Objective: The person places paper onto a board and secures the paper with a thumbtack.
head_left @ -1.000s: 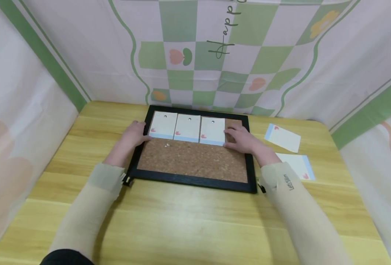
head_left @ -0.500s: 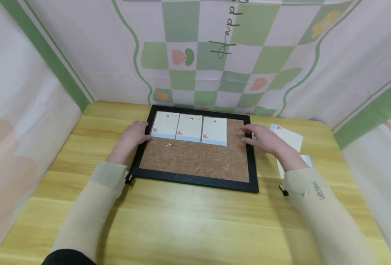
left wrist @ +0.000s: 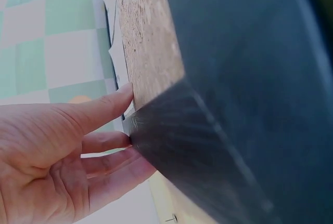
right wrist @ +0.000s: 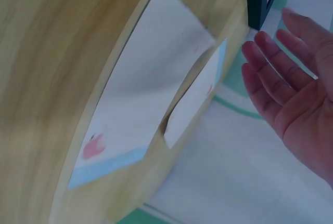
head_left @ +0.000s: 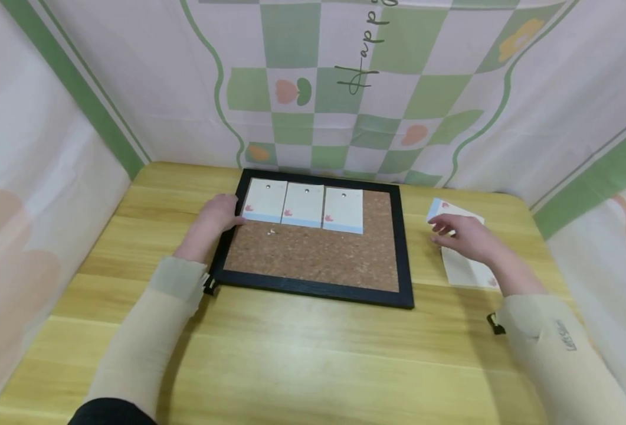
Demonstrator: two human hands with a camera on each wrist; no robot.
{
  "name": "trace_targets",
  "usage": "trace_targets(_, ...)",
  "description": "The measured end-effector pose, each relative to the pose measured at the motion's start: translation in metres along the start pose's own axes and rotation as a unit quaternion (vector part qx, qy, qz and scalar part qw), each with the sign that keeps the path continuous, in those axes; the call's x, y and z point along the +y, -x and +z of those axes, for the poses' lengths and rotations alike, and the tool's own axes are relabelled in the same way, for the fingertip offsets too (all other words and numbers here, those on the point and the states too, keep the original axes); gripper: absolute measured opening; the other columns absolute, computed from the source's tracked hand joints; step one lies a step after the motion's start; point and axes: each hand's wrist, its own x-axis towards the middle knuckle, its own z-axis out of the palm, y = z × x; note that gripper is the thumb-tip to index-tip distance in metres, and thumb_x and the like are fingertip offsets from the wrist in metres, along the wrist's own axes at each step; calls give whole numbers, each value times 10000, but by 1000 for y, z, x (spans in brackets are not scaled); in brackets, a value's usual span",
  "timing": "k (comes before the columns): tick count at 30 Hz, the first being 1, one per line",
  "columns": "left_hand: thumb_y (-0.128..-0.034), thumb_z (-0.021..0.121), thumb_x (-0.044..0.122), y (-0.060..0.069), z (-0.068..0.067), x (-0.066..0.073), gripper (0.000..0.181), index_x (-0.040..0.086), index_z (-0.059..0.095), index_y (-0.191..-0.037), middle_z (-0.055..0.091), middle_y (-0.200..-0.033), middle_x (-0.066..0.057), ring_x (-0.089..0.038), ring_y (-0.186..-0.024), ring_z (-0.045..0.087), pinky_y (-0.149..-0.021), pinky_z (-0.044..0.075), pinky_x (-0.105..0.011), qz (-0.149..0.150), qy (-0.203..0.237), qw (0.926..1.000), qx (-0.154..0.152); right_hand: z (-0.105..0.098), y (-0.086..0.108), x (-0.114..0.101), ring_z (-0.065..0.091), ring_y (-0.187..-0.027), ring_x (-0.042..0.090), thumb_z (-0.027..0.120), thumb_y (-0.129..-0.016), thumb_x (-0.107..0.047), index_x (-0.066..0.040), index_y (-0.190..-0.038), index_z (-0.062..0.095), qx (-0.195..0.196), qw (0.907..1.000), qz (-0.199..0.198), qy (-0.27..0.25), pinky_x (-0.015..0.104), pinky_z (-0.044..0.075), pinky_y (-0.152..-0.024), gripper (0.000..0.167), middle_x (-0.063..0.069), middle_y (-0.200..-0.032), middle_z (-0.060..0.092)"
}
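A black-framed corkboard (head_left: 313, 254) lies on the table with several cards in its top row, including a left card (head_left: 266, 199), a middle card (head_left: 302, 203) and a right card (head_left: 343, 206). Each bears a small silver pin near its top. My left hand (head_left: 218, 213) holds the board's left frame bar, thumb on the upper face and fingers along the outer side (left wrist: 119, 169). Off to the right, my right hand (head_left: 466, 236) hovers over two loose cards, a near card (right wrist: 135, 78) and a far card (right wrist: 197, 96). Its fingers are relaxed and hold nothing.
Small pale bits (head_left: 271, 232) lie on the cork below the pinned cards. A tiny pin-like thing (left wrist: 173, 218) is on the table beyond the frame. A patterned cloth (head_left: 334, 127) hangs behind the wooden table (head_left: 313, 354).
My right hand has left the cork beside the right pinned card and moved right, over the loose cards. The left hand has stayed on the frame.
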Motion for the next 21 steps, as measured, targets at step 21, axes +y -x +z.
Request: trace_targets(21, -974, 643, 312, -3, 0, -1, 568, -105, 516, -1338, 564, -1351, -309, -435, -1243, 554, -1048, 480, -518, 48, -141, 9999, 38, 1, 39, 41, 610, -915, 422, 865, -697, -162, 159, -1240, 564, -1041, 9874, 655, 992, 584, 538, -815, 699, 380, -1141, 573)
